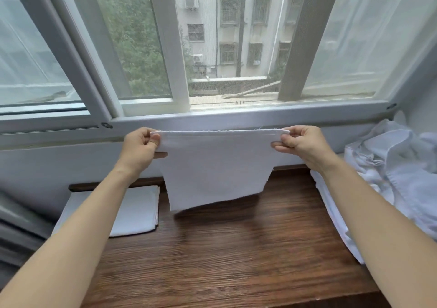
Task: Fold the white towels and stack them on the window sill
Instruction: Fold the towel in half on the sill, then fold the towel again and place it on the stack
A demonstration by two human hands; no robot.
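A white towel (216, 168) hangs doubled over in the air above the dark wooden window sill (231, 241), its lower edge just off the wood. My left hand (142, 148) pinches its top left corner and my right hand (299, 142) pinches its top right corner, stretching the top edge level. A folded white towel stack (137, 210) lies flat on the sill at the left, partly hidden by my left forearm. A crumpled heap of unfolded white towels (387, 180) sits on the sill at the right.
The window frame (212, 118) and glass rise right behind the held towel. A sheer white curtain (378, 31) hangs at the right. A grey curtain or fabric edge (16, 227) stands at the far left. Bare wood lies between the stack and the heap.
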